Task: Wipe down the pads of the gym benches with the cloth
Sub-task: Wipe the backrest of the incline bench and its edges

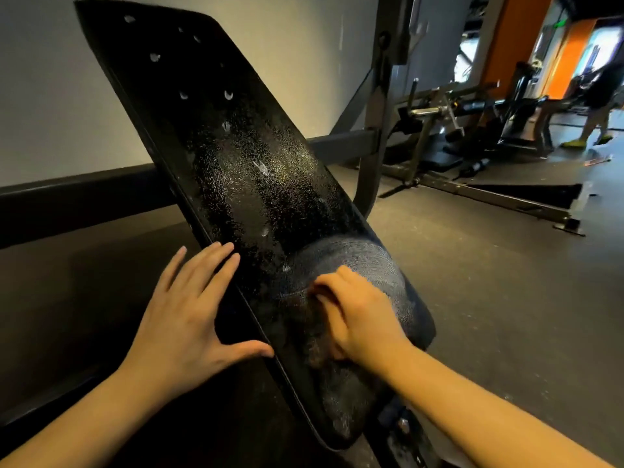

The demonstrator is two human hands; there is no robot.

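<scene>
Fingers (pixel 329 283) of right hand (pixel 361 319) clutch cloth (pixel 368 261); left hand (pixel 189 305) lies flat, steadying pad (pixel 236 157). Sweep upward through droplets (pixel 260 167), pressing evenly.

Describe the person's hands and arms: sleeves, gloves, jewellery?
Both hands are bare: no gloves, rings or watch on the left hand or right hand. The left forearm and right forearm are uncovered to the frame's edge, no sleeve in view.
</scene>
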